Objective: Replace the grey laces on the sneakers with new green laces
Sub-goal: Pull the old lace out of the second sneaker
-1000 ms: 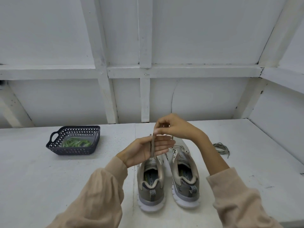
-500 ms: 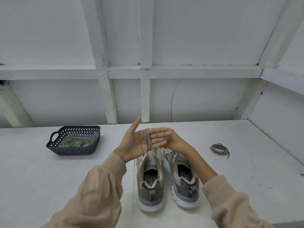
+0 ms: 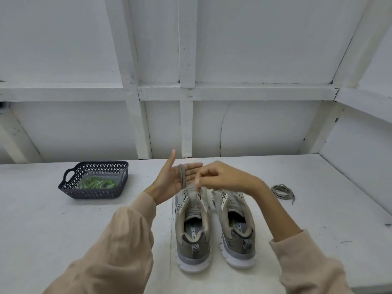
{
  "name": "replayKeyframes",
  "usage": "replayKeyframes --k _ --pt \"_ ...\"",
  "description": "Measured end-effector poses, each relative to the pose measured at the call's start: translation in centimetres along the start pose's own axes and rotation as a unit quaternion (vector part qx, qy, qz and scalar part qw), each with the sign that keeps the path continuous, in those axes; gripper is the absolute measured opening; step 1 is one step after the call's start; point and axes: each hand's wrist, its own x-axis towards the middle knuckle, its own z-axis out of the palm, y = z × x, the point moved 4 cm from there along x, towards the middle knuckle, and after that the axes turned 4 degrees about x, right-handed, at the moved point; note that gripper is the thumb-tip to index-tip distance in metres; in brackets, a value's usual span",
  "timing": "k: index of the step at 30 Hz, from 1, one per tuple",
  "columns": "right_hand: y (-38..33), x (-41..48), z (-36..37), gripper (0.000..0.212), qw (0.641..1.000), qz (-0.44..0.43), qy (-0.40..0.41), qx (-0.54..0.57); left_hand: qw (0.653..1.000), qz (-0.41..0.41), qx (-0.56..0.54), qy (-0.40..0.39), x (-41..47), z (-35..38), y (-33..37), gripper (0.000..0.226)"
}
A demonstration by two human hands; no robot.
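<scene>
One view only: head-worn, wide-angle. Faces forward and tilts down over the white table (image 3: 53, 230) toward the panelled wall (image 3: 265, 43), which takes the upper half of frame. Its beams (image 3: 186, 39) bow toward the edges. Close range: sleeves (image 3: 118, 247) enter from both bottom corners, left hand (image 3: 169, 183) and right hand (image 3: 224, 177) meet at centre, sneakers (image 3: 191, 247) just below. Near enough to resolve the grey lace (image 3: 182, 177) across the left palm. The basket (image 3: 93, 193) sits mid-left.

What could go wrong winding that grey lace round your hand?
The grey lace only loops round the left hand, fingers straight, so the coil might slip off and unravel. If its end is caught in the left sneaker, a pull by the right hand could tip that shoe.
</scene>
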Motion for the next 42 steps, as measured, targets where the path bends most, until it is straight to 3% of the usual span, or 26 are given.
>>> replayKeyframes --k 6,10,13,16,19,24,29,31,36,40,42 --pt "1.2 3.8 -3.7 0.010 0.987 -0.051 0.136 -0.065 0.987 -0.078 0.025 -0.137 -0.8 3.0 -1.8 0.106" --pt "4.4 5.4 -3.1 0.010 0.981 -0.015 0.172 -0.092 0.978 -0.075 0.005 -0.197 -1.1 3.8 -1.3 0.108" --pt "6.3 5.1 -0.8 0.030 0.990 0.021 0.129 -0.061 0.981 -0.041 -0.033 -0.185 -1.0 3.8 0.0 0.108" --pt "7.0 4.0 1.1 0.027 0.993 0.055 0.101 0.022 0.986 -0.012 -0.067 -0.150 -0.8 3.2 1.0 0.105" --pt "7.0 2.9 2.4 0.015 0.998 0.027 0.015 0.052 0.989 0.009 -0.084 -0.119 -0.5 2.7 1.3 0.105" --pt "5.8 1.6 2.2 0.016 0.995 0.040 -0.096 -0.001 0.994 0.009 -0.054 -0.097 0.0 2.4 0.9 0.102" --pt "1.6 1.2 -0.1 0.017 0.985 0.041 -0.133 -0.100 0.993 -0.038 0.090 -0.070 0.3 2.9 -0.2 0.096" --pt "-0.1 1.3 -1.3 0.012 0.990 0.021 -0.104 -0.088 0.990 -0.041 0.121 -0.065 0.4 2.8 -0.4 0.097" --pt "-1.6 2.7 -4.8 0.016 0.988 -0.034 0.053 -0.144 0.984 -0.067 0.090 -0.138 0.0 2.4 -1.4 0.107" --pt "0.7 4.5 -5.4 0.014 0.976 -0.043 0.165 -0.138 0.977 -0.070 0.071 -0.187 -0.8 3.4 -0.9 0.107" --pt "2.7 5.3 -4.5 0.013 0.976 -0.023 0.179 -0.123 0.972 -0.065 0.052 -0.221 -1.1 3.9 -0.4 0.105"
